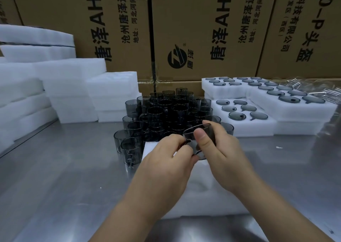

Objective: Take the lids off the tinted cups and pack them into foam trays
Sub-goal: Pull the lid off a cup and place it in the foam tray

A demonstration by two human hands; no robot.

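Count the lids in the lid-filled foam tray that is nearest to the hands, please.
6 lids lie in that foam tray, three rows of two: back row, middle row, front row. None seems hidden.

Flat, cool light; the brushed steel table (64, 177) shows soft white glare patches. The white foam trays (24, 86) at left wash out. The brown cardboard cartons (184, 29) bow toward the edges; detail is slightly soft.
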